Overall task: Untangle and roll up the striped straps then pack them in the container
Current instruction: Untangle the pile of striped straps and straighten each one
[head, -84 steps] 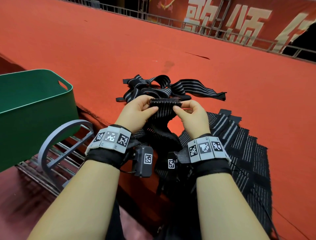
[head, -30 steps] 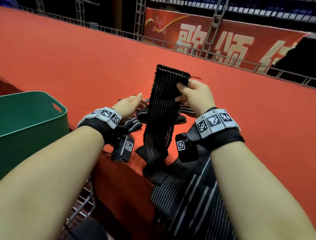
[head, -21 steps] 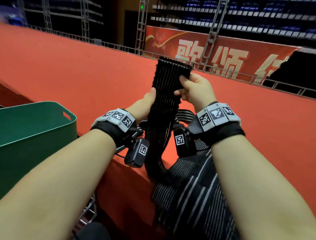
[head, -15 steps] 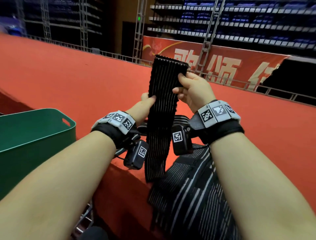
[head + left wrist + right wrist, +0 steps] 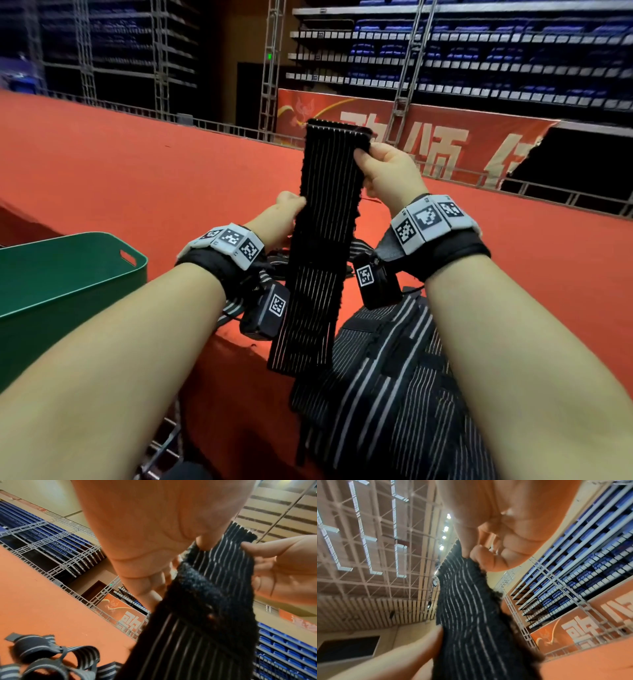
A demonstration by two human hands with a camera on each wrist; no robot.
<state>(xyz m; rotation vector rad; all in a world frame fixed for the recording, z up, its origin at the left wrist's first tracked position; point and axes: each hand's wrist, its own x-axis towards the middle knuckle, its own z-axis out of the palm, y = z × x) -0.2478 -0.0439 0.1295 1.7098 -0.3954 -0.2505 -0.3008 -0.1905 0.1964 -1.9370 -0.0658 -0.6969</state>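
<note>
A black strap with thin white stripes (image 5: 325, 240) hangs upright in front of me, its lower end free above the table edge. My right hand (image 5: 373, 161) pinches its top right corner, thumb toward me. Lower down, my left hand (image 5: 291, 207) pinches the strap's left edge. In the left wrist view the thumb (image 5: 204, 543) presses the strap (image 5: 214, 615) with the fingers behind it. The right wrist view shows the right hand (image 5: 471, 555) pinching the strap (image 5: 471, 615). The green container (image 5: 68, 274) stands at the left.
Tangled striped straps (image 5: 42, 655) lie on the red table (image 5: 137, 178) behind my hands, mostly hidden in the head view. More striped straps (image 5: 394, 394) lie flat over the near table edge at lower right. A metal railing (image 5: 212, 126) runs along the table's far side.
The right hand raised the strap from the table until it hangs straight with its lower end free. The left hand left the pile and took the strap's left edge.
</note>
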